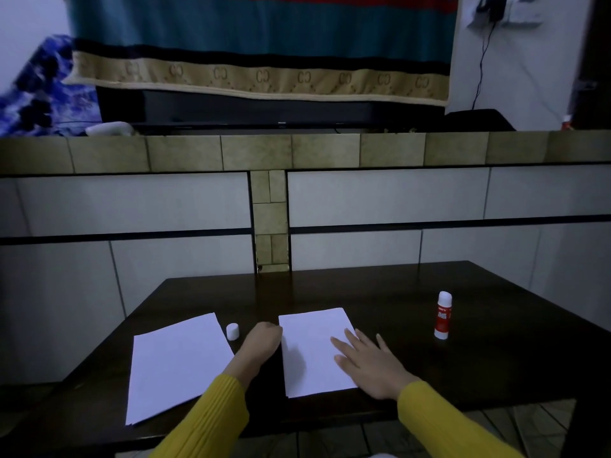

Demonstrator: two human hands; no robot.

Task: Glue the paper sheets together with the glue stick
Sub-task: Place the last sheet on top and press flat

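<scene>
Two white paper sheets lie on the dark table (pixel 413 292): the left sheet (pixel 175 365) and the right sheet (pixel 310 345). My left hand (pixel 263 342) is curled at the right sheet's left edge, fingers closed on or against that edge. My right hand (pixel 370 361) rests flat with spread fingers on the right sheet's right side. A red-and-white glue stick (pixel 442 315) stands upright, uncapped, at the right. Its white cap (pixel 232 331) stands between the sheets, near the left hand.
A tiled wall (pixel 380 196) rises right behind the table's far edge. A tiled ledge (pixel 258 152) above it carries a dark screen under a hanging blanket (pixel 258 44). The table's near edge runs just under my forearms.
</scene>
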